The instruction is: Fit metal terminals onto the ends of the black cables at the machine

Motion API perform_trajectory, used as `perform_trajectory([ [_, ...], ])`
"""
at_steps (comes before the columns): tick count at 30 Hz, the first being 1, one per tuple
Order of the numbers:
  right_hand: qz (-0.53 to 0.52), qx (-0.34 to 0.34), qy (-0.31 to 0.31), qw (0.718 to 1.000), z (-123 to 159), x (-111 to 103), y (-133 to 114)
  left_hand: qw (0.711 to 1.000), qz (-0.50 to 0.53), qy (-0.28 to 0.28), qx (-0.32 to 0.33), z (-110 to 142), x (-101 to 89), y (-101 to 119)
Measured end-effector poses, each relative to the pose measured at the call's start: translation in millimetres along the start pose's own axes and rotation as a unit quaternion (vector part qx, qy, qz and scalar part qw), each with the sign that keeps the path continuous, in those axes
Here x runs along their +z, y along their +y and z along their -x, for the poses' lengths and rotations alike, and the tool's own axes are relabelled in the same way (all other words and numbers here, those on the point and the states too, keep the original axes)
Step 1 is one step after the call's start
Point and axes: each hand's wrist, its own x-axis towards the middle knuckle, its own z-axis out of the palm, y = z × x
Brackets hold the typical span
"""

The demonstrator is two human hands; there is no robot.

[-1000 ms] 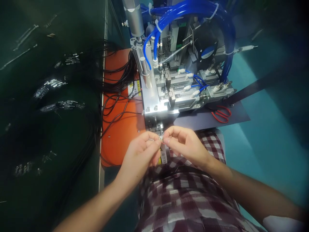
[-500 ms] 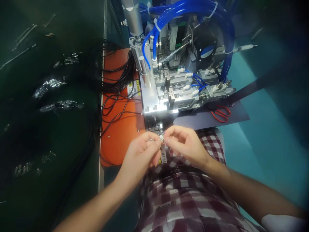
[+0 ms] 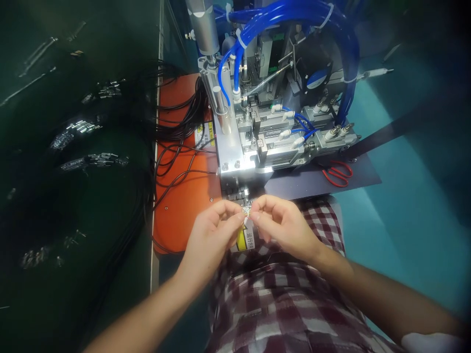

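My left hand (image 3: 211, 233) and my right hand (image 3: 283, 225) face each other, their fingertips nearly meeting. Both are closed in a pinch on thin wires (image 3: 247, 213), pale and very small, whose exact shape is partly hidden by the fingers. Just beyond the fingertips is the front of a metal machine (image 3: 231, 162), with small dark and silver parts low on it. Below the wires, a yellow and white warning label (image 3: 246, 238) shows between my hands.
Black cables (image 3: 180, 122) run across the orange plate (image 3: 180, 206) on the left. Thick blue tubes (image 3: 294, 12) arch over the machine. Red-handled scissors (image 3: 338, 174) lie on the dark base at right. Several bundles of shiny metal-tipped pieces (image 3: 83, 126) lie on the dark green surface.
Both hands remain at the machine's front. My fingers have shifted slightly around the wires, and my left fingers have curled in, uncovering more of the yellow label.
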Motion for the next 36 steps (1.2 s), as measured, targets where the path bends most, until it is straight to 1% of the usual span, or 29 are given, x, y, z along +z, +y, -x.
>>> perform_trajectory([
  [6,-0.007,-0.005,0.010,1.000,-2.8,0.4,-5.7,1.000,-0.020,-0.001,-0.003,-0.1,-0.4,-0.8],
  [13,-0.106,0.039,-0.006,0.994,-5.3,2.4,1.0,1.000,-0.003,0.006,0.006,1.9,2.7,-3.6],
  [16,-0.131,0.054,-0.004,0.990,-4.3,4.1,1.6,1.000,0.015,0.010,0.017,2.3,4.9,-5.2],
  [19,-0.113,0.044,0.018,0.992,-1.5,6.2,-2.2,0.999,0.034,0.012,0.021,3.1,5.9,-6.0],
  [22,-0.081,0.024,0.035,0.996,-0.8,6.1,-5.8,0.999,0.031,0.008,0.013,3.9,5.1,-5.1],
  [24,-0.078,0.024,0.014,0.997,-2.7,3.5,-5.9,1.000,0.023,0.006,0.011,3.8,4.3,-4.0],
  [27,-0.077,0.044,-0.043,0.995,-6.2,-3.9,-4.3,1.000,0.021,0.006,0.006,2.4,3.2,-2.4],
  [29,-0.044,0.041,-0.058,0.997,-6.9,-9.6,-4.5,1.000,0.022,0.003,-0.001,1.1,2.7,-1.1],
  [32,0.056,-0.006,-0.049,0.997,-6.6,-16.4,-8.0,1.000,0.014,-0.002,-0.007,-0.4,1.7,1.3],
  [34,0.141,-0.052,-0.061,0.987,-7.5,-19.3,-11.1,1.000,0.002,-0.002,-0.011,-0.8,1.1,2.2],
  [36,0.219,-0.103,-0.089,0.966,-10.1,-21.5,-13.7,1.000,-0.011,-0.002,-0.018,-1.1,0.7,2.3],
])
